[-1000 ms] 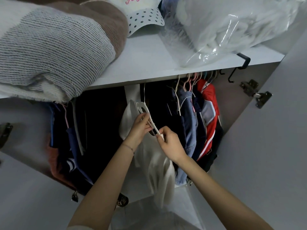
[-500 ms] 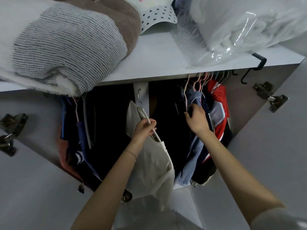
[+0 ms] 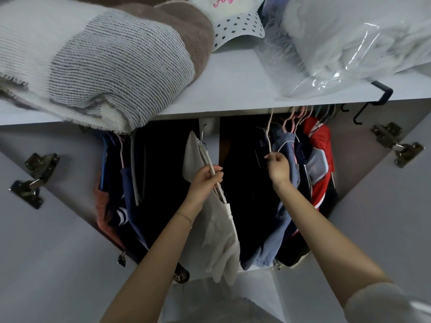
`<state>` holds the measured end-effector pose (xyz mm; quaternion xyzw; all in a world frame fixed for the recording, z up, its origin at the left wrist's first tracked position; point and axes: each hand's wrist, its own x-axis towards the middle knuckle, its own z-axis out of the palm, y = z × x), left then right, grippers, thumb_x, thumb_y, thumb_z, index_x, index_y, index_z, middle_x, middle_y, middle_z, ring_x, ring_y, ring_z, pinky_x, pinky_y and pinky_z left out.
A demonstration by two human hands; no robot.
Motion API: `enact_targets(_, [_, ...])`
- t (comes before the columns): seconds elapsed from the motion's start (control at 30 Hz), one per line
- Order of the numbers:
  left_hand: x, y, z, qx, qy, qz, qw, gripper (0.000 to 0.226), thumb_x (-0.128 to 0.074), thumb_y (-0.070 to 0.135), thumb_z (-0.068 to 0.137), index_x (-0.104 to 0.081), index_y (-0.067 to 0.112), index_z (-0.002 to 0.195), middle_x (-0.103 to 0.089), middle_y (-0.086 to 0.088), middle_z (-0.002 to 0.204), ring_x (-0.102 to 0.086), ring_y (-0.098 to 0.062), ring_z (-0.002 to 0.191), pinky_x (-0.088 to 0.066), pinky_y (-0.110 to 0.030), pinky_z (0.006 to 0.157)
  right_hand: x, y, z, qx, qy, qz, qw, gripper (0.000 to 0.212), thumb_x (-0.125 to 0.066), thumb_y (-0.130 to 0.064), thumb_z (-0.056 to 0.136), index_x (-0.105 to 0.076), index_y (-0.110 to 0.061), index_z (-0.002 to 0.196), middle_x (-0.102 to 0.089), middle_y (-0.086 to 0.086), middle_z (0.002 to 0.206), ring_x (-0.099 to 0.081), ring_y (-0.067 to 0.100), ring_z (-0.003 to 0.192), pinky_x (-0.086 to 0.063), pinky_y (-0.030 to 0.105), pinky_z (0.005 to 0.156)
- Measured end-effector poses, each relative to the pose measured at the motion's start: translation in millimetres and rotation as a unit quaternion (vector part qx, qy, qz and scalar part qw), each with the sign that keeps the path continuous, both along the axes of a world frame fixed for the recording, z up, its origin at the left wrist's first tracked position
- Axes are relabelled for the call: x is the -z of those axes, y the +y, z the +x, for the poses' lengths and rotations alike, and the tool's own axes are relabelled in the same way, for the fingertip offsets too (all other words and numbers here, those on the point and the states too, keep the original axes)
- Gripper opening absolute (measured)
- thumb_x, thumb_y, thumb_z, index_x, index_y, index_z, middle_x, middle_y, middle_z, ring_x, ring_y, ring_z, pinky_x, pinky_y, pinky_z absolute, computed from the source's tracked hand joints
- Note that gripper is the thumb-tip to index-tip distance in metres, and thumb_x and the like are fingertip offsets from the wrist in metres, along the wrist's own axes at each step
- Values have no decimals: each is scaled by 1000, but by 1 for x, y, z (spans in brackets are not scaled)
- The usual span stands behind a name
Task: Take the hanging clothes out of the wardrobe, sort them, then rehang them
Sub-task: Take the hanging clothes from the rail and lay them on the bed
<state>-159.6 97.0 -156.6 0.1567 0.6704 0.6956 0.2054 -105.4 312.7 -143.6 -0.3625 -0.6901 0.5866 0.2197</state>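
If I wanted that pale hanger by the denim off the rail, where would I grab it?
Probably the pale hanger's thin neck, from the front and below: it stands upright and bare above the denim, and the right hand pinches it there.

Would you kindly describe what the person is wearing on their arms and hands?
The left hand and right hand are gloveless. A thin bracelet circles the left wrist. Both forearms are uncovered; a pale whitish sleeve covers the right arm above the elbow.

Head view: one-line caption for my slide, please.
Left hand grips a white hanger carrying a white garment; right hand pinches a pale hanger among hanging denim clothes.
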Motion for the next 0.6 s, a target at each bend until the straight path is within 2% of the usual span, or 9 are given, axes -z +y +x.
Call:
enact_targets(0.23, [-4,-2,3,4,8,-10,1000,4,-56,7,97,-58,8,94,-61,-1,84,-63,-11,82,-52,-16,73,-11,-28,13,-31,70,54,996,26,-46,-6,94,-56,-18,74,-45,-5,59,-41,6,55,-34,23,56])
enact_targets(0.33, [-4,4,5,-3,-10,-6,1000,5,-59,8,96,-58,10,91,-62,-2,87,-66,-12,83,-54,-14,71,-12,-47,28,-81,73,120,987,23,-46,-5,93,-56,-13,74,-53,-4,63,-48,1,59,-37,12,61])
enact_targets(0.4, [-1,10,5,-9,-25,-6,1000,6,-60,9,95,-56,6,91,-62,-4,86,-66,-14,83,-55,-15,71,-5,-58,39,-103,62,147,982,24,-46,-7,96,-56,-13,75,-60,-4,65,-54,1,65,-39,10,68])
enact_targets(0.47, [2,15,4,-5,-28,-14,999,9,-61,10,94,-54,4,92,-61,-6,86,-67,-17,86,-56,-18,73,3,-66,47,-123,38,158,979,24,-44,-9,100,-56,-14,80,-67,-4,68,-61,5,69,-45,15,73])
enact_targets(0.6, [7,24,6,9,-31,-28,999,18,-63,10,93,-51,11,79,-60,-5,79,-65,-28,93,-55,-31,81,14,-81,58,-178,-25,150,972,22,-38,-10,103,-54,-10,88,-72,-2,75,-70,18,74,-53,39,81])
